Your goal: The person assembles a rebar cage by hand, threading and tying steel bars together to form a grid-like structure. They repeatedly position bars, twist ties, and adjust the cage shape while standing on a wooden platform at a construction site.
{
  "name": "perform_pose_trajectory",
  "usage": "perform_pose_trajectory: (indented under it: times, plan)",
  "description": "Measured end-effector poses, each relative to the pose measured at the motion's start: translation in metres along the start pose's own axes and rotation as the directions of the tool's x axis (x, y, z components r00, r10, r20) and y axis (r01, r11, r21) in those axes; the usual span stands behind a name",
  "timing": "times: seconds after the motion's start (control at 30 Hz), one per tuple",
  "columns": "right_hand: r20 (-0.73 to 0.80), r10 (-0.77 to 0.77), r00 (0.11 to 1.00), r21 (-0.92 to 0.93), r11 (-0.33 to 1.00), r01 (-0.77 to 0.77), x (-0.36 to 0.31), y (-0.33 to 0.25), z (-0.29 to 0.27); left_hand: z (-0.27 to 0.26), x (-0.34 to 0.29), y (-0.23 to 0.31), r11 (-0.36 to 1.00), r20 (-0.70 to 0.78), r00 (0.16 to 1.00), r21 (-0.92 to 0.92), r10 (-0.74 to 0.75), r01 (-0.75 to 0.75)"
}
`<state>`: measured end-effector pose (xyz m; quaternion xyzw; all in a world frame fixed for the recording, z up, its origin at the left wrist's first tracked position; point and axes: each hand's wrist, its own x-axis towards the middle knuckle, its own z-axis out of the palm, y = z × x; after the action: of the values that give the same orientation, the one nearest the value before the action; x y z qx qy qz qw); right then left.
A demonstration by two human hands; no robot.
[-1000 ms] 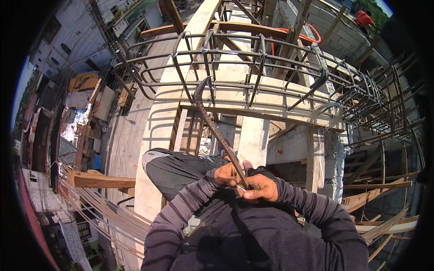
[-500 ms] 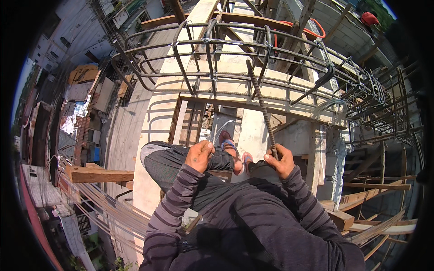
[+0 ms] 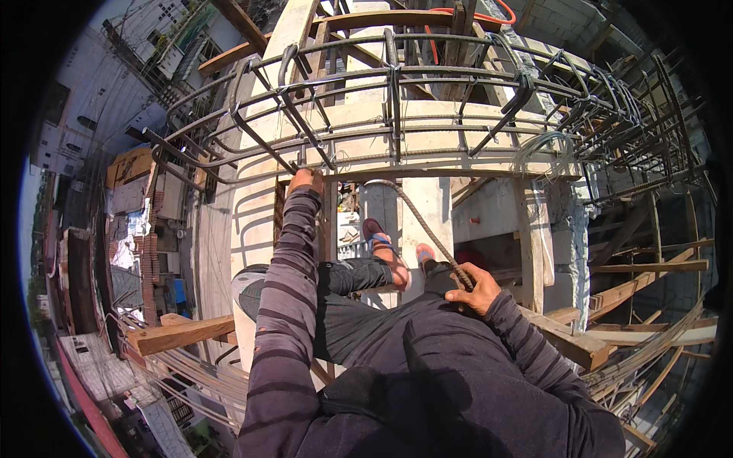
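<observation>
My left hand (image 3: 305, 181) reaches forward to the near lower edge of a rebar cage (image 3: 393, 70), at the foot of a stirrup. Its fingers are curled and partly hidden; what they hold cannot be made out. In my right hand (image 3: 475, 291), closed at my lap, is one end of a ribbed steel bar (image 3: 424, 226). The bar slants forward and left, its far end curving toward the timber below the cage. Thin tie wires show at several crossings of the cage.
I sit astride pale formwork boards (image 3: 256, 145) high above a street. A wood beam (image 3: 183, 333) juts out at left, beside a bundle of thin rods (image 3: 187, 374). A wire coil (image 3: 546, 153) hangs at the cage's right. Wood framing (image 3: 649, 267) fills the right.
My left hand has gone from above my knee forward to the cage. The steel bar in my right hand has swung down and left, from pointing over the cage to lying below it.
</observation>
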<state>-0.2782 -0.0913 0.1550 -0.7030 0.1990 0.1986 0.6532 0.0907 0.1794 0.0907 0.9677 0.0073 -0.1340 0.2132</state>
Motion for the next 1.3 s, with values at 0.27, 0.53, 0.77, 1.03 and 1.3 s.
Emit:
perform_pose_trajectory:
  times: [0.27, 0.53, 0.77, 1.03, 1.3]
  plan:
    - [-0.056, -0.148, 0.987, -0.419, 0.901, 0.111, 0.088, 0.008, 0.042, -0.037, -0.005, 0.01, 0.951, 0.036, 0.992, 0.291, -0.121, 0.105]
    - [-0.11, -0.217, 0.97, -0.561, 0.819, 0.12, 0.119, 0.01, 0.064, -0.05, -0.016, 0.024, 0.952, 0.054, 0.989, 0.284, -0.138, 0.117]
    - [0.029, -0.107, 0.994, -0.31, 0.944, 0.111, 0.121, -0.009, 0.082, -0.029, -0.01, -0.011, 0.992, -0.011, 0.999, 0.121, -0.036, 0.037]
    - [0.482, 0.004, 0.876, 0.546, 0.781, -0.304, 0.112, -0.037, 0.072, 0.141, 0.004, -0.03, 0.727, 0.002, 0.968, -0.66, -0.251, 0.19]
    - [0.104, -0.106, 0.989, -0.473, 0.87, 0.143, 0.108, -0.031, 0.104, 0.166, -0.012, -0.004, 0.091, 0.285, 0.933, -0.946, -0.218, 0.31]
